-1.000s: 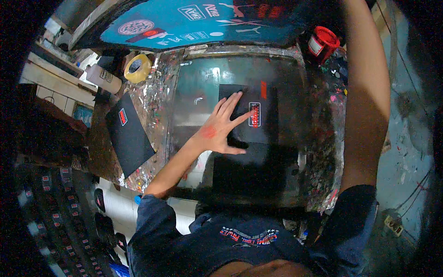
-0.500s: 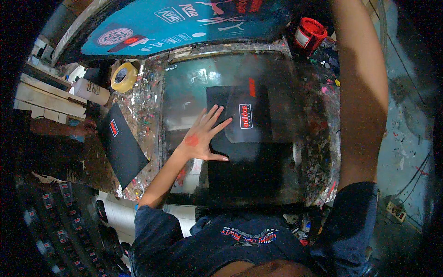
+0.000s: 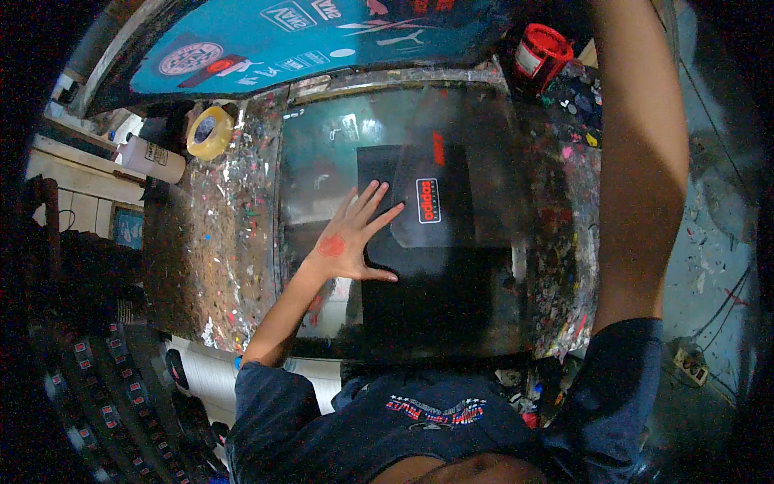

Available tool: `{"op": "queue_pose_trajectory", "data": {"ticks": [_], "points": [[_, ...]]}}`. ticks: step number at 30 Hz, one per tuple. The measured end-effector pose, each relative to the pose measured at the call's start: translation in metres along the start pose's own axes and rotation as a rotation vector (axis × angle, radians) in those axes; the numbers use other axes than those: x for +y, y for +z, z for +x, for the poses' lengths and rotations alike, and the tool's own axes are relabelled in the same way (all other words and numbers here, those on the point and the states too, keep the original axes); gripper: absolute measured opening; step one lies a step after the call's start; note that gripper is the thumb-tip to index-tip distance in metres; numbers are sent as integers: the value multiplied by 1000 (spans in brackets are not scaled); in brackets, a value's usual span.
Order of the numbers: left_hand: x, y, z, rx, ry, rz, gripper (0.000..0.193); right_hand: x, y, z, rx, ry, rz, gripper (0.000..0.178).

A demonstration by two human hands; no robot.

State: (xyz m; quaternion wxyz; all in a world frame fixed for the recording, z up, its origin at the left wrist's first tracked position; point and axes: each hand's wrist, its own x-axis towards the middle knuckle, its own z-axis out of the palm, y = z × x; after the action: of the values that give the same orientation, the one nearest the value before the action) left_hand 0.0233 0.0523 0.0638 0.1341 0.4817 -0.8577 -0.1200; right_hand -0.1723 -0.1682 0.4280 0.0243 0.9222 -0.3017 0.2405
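My left hand [image 3: 355,235] lies with its fingers spread at the left edge of a black sheet [image 3: 435,310]. This sheet bears a red print in a white outline and rests on a glossy board [image 3: 314,153]. A smaller red mark shows near the sheet's far edge. My right arm [image 3: 637,177] stretches up along the right side, and its hand is beyond the top of the picture. Tilted up behind the board is a blue printing screen [image 3: 266,60] with white and red designs.
A paint-stained table [image 3: 234,266] surrounds the board. At its far left are a tape roll [image 3: 211,132] and a pale bottle [image 3: 153,159]; a red paint tub [image 3: 542,58] stands far right. Several printed black pieces [image 3: 109,411] are at lower left. A wall socket [image 3: 691,367] is at right.
Another person's hand at the left and the printed black sheet there are gone from the table. My left hand stays spread in place. The blue screen appears slightly higher and further left.
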Motion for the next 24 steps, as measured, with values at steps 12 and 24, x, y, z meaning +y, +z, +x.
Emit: {"op": "queue_pose_trajectory", "data": {"ticks": [12,24], "points": [[-4,2,0,-5,11,2,126,-10,-7,-12,-48,-35,55,76],[93,13,97,414,139,-574,73,-11,-9,-13,12,13,-99,88]]}}
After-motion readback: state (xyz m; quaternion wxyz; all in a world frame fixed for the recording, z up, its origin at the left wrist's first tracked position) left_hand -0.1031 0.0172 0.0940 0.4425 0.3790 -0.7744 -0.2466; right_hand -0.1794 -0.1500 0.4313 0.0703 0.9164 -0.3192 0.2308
